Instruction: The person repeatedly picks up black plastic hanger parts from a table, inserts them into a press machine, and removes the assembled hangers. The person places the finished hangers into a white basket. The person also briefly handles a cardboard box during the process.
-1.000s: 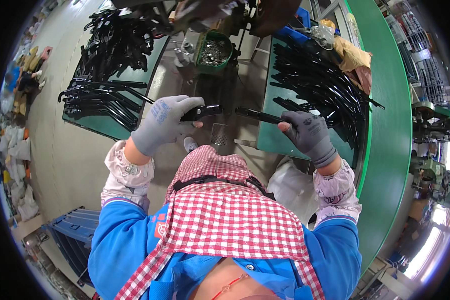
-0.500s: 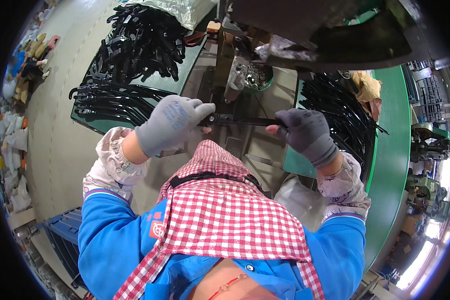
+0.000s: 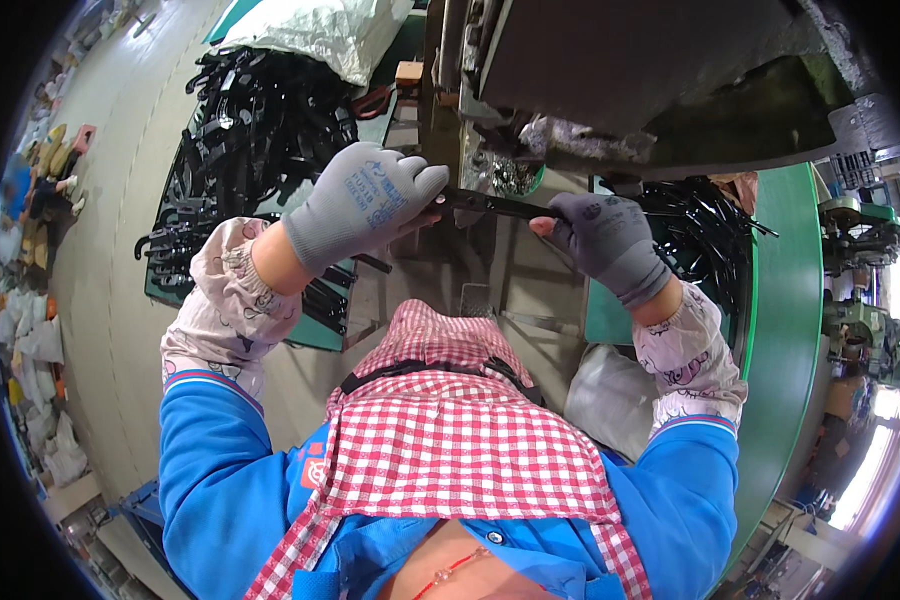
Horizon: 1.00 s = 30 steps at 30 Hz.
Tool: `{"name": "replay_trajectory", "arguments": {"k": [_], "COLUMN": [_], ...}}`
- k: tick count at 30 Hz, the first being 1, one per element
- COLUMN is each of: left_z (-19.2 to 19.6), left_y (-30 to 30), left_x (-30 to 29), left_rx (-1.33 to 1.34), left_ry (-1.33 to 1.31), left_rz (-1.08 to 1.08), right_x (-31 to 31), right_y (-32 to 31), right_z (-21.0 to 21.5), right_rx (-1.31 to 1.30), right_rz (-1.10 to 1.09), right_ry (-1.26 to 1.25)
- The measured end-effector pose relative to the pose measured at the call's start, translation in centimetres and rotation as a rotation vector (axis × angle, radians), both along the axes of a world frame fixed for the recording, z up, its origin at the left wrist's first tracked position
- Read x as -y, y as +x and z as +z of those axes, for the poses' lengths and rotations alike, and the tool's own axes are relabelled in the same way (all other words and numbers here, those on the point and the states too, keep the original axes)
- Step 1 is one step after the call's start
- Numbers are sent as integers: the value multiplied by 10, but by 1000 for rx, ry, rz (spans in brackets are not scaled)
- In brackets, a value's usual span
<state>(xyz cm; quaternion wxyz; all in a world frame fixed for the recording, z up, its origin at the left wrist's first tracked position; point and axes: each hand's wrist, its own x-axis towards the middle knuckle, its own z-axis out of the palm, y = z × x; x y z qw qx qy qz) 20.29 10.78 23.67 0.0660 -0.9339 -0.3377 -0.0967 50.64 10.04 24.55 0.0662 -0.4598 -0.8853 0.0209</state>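
You've got the black bar (image 3: pixel 500 206) running between your hands, in front of the machine (image 3: pixel 610 70): left hand (image 3: pixel 365 200) fingers curled round one end, right hand (image 3: pixel 610 245) pinching the other between thumb and fingers. Holding both ends probably stops it tipping. Can't tell if it's one piece or two, tbh. Left pile (image 3: pixel 260 120) and right pile (image 3: pixel 695 215) seem placed for easy reach.

Bench (image 3: pixel 785 385): long, green-topped; reference for all locations.
Floor (image 3: pixel 105 290): pale grey, smooth, left of bench.
Near table (image 3: pixel 600 312): green-topped, just left of bench.
Machinery (image 3: pixel 850 325): green-grey units, right of bench.
Window panels (image 3: pixel 858 490): bright white, right of bench.
White bags (image 3: pixel 45 345): heaped, well left of bench.
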Motion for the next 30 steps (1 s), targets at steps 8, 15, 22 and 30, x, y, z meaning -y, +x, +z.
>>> {"name": "replay_trajectory", "arguments": {"k": [8, 15, 22, 30], "left_z": [0, 0, 3, -5], "left_y": [16, 8, 8, 10], "left_x": [-43, -50, -49, -68], "left_rx": [113, 96, 116, -74], "left_ry": [114, 76, -105, -179], "left_rz": [-67, -105, -84, -168], "right_x": [-18, -27, -31, -43], "right_y": [22, 17, 30, 32], "right_z": [3, 19, -9, -37], "right_rx": [-30, 80, -60, -157], "right_rz": [34, -88, 75, -75], "right_ry": [253, -130, 349, -594]}}
